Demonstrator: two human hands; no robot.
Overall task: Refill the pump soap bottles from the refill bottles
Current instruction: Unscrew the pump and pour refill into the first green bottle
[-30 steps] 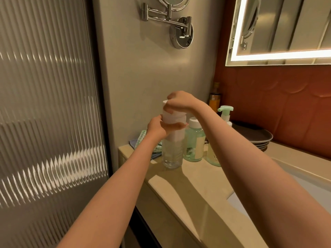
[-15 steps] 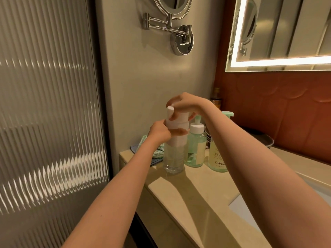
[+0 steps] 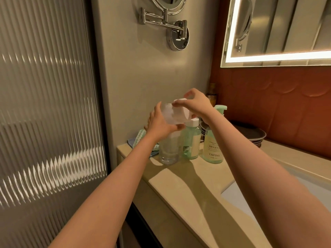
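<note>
Clear bottle [image 3: 169, 151] stands upright on the counter [image 3: 179, 187], near its left end, just beside a green bottle [image 3: 191, 140] with a white cap. Left hand [image 3: 161, 125] grips the clear bottle's upper part, thumb across the front. Right hand [image 3: 196, 104] holds the white pump top [image 3: 180, 113], fingers curled over it. The top sits tilted above the neck. Motion blur hides whether it is fully free of the neck. A pump bottle [image 3: 214, 147] marked YAPING stands right of the green bottle. A cloth [image 3: 137, 138] lies behind the left forearm. Dark plates [image 3: 250, 135] are stacked further right. Sink [image 3: 268, 192] at lower right.
</note>
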